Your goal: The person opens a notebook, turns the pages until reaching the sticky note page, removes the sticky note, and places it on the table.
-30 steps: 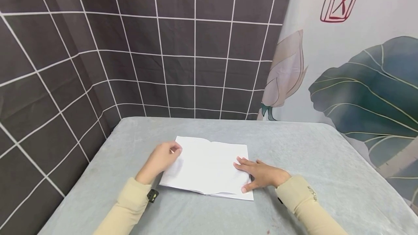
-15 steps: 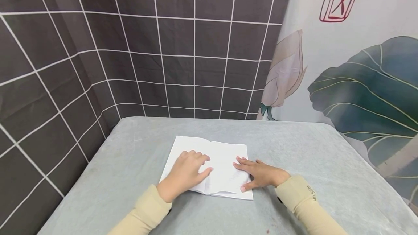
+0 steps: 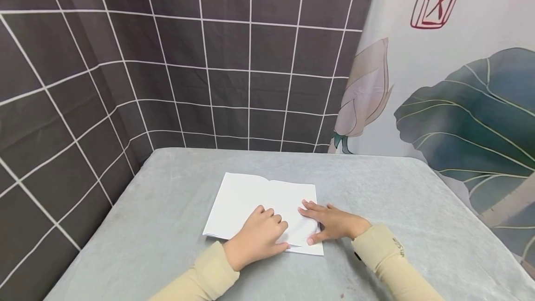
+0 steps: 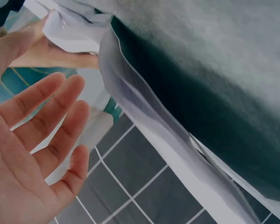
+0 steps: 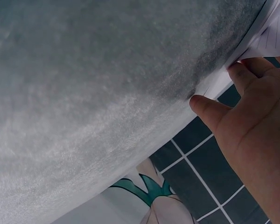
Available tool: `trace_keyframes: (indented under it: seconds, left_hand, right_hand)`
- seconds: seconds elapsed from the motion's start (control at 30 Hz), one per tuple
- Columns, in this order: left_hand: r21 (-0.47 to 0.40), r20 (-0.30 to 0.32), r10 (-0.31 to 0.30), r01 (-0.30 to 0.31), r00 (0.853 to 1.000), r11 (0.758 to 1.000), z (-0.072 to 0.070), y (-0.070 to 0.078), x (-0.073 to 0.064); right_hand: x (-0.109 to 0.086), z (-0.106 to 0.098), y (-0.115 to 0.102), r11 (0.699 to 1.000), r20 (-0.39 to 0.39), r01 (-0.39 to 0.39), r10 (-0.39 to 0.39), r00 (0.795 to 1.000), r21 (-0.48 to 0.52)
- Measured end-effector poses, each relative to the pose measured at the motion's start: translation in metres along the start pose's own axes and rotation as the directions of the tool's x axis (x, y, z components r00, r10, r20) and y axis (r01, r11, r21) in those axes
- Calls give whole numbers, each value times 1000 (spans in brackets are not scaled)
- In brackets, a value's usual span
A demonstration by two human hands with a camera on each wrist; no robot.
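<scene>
An open notebook (image 3: 240, 196) lies on the table with its white pages facing up. Over its lower middle, near the front edge, is my left hand (image 3: 260, 238). The left wrist view shows that hand (image 4: 42, 144) with loosely bent, parted fingers and nothing between them, beside the notebook's raised page edges (image 4: 140, 100). My right hand (image 3: 332, 222) rests at the right page's outer edge, fingers spread and thumb apart. In the right wrist view its thumb and fingertips (image 5: 203, 103) are at the notebook's edge, where a lined page (image 5: 273, 37) curls up. The left hand covers the lower spine.
A grey cloth covers the table (image 3: 167, 208) around the notebook. Behind stands a dark curtain (image 3: 225, 87) with a white grid, and a pale hanging (image 3: 376, 138) with a lotus print is at the right.
My left hand has moved from the left page's outer edge rightward across the notebook, then down to its front edge. The right hand has stayed at the right page.
</scene>
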State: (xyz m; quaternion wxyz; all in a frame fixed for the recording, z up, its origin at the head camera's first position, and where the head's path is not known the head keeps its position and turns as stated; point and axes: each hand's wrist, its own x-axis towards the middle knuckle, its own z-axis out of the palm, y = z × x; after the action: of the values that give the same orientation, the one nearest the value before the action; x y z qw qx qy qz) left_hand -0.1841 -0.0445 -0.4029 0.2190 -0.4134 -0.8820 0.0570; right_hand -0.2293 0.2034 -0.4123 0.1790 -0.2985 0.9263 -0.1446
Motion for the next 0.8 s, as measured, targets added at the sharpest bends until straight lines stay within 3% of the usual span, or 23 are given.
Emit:
trace_keyframes:
  seconds: [0.23,0.6,0.8]
  left_hand:
    - [43,50,35,-38,998,998,5,9,3]
    - [81,-41,48,-44,998,996,9,14,1]
    - [80,-55,38,-34,998,996,14,15,1]
  right_hand:
    - [-1,0,-1,1000,-4,-1,1,1000,5]
    - [-1,0,-2,1000,-2,-6,6,1000,8]
    - [-1,-1,-3,1000,-8,-2,2,1000,-5]
